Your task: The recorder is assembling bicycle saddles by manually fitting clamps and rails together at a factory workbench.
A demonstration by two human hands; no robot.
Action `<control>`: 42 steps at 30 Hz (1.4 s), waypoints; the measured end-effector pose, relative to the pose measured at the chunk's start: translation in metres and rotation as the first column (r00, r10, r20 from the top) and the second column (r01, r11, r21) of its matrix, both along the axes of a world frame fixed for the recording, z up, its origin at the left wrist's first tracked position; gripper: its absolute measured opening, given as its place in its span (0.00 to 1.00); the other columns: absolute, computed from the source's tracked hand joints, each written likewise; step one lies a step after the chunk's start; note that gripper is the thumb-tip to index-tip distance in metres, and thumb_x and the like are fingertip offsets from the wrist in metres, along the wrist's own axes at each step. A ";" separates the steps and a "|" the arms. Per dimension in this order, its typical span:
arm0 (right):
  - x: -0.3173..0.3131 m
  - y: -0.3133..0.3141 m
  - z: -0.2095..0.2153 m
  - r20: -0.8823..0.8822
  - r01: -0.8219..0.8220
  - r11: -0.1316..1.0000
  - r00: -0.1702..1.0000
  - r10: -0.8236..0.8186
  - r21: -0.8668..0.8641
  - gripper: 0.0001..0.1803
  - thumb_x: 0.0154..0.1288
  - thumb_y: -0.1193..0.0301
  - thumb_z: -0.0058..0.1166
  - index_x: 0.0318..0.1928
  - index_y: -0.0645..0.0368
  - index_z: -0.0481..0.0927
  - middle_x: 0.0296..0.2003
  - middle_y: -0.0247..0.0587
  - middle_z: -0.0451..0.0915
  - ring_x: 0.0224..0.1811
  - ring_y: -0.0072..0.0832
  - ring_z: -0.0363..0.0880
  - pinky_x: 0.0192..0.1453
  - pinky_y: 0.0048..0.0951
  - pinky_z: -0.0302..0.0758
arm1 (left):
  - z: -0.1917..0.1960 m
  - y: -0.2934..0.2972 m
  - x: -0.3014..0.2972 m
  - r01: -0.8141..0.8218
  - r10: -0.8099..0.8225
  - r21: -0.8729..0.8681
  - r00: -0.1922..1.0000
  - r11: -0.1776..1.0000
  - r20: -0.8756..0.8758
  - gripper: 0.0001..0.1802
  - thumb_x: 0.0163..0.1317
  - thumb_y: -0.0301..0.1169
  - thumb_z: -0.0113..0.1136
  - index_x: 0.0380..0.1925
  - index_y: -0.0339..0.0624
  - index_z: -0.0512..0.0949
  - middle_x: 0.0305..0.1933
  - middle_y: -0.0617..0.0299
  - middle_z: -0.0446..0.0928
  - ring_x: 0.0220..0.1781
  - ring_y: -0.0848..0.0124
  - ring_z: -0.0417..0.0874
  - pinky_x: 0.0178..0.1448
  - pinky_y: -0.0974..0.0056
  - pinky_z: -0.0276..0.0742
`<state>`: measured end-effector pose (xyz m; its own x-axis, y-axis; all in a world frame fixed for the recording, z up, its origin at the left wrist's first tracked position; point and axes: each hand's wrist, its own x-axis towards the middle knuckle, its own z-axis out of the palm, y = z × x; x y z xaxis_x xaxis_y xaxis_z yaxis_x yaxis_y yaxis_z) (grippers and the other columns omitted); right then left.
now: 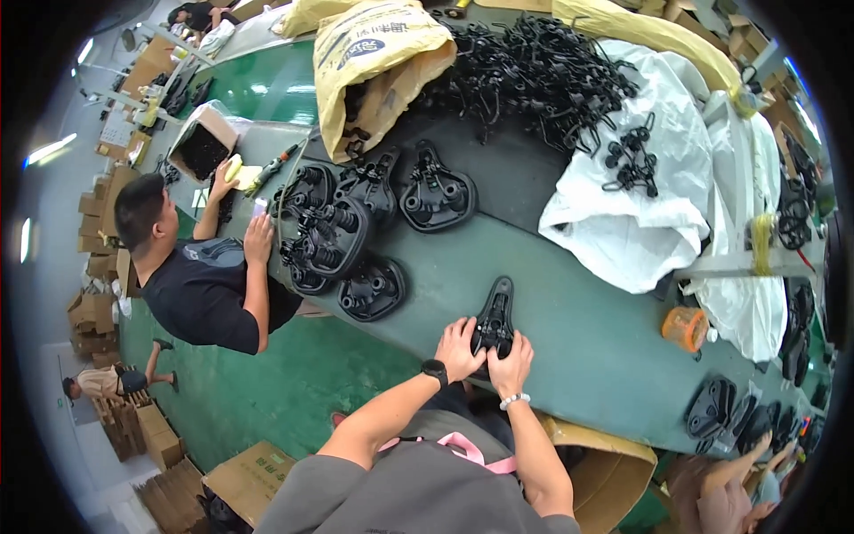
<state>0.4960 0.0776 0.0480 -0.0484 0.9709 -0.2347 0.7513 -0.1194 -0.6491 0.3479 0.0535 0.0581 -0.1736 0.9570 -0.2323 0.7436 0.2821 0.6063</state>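
Note:
On the green table in front of me lies a black bicycle saddle (495, 313), its narrow nose pointing away from me. My left hand (459, 348) grips the wide end's left side, and my right hand (510, 363) holds the right side. Both thumbs press close together on the saddle's near part, and the fingers hide much of that end. Left of my hands, another saddle (372, 290) lies with its underside up. Beyond it are several more saddles (331, 233), some stacked, with black springs and metal frames showing. A single saddle (438, 193) sits to their right.
A heap of black bent wire parts (525, 76) covers the table's far side. Beside it are an open yellow sack (378, 67) and a white sack (636, 209). An orange tub (684, 329) stands at right. A co-worker (200, 267) works at left. Below is a cardboard box (609, 463).

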 end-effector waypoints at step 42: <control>0.066 -0.136 0.034 -0.494 0.692 0.715 0.591 -0.638 -0.096 0.14 0.64 0.69 0.62 0.46 0.65 0.83 0.34 0.47 0.86 0.35 0.35 0.87 0.43 0.32 0.82 | -0.024 -0.079 -0.042 0.281 -0.086 -0.405 0.896 0.870 0.436 0.15 0.70 0.38 0.62 0.43 0.35 0.77 0.38 0.61 0.82 0.38 0.76 0.80 0.43 0.71 0.75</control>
